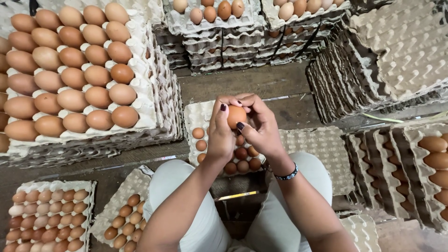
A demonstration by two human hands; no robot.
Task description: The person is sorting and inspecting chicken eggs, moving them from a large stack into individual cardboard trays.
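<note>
Both hands meet in the middle of the head view around one brown egg. My left hand wraps it from the left, thumb on top. My right hand cups it from the right, fingertips on its upper side. Right below them lies a grey pulp egg tray, partly filled with small brown eggs. A dark beaded bracelet circles my right wrist. My knees in light trousers show beneath.
A tall stack of full egg trays stands at the left. Tied tray stacks sit at the back. Empty pulp trays are piled at the right. More egg trays lie at the bottom left, and another at the right edge.
</note>
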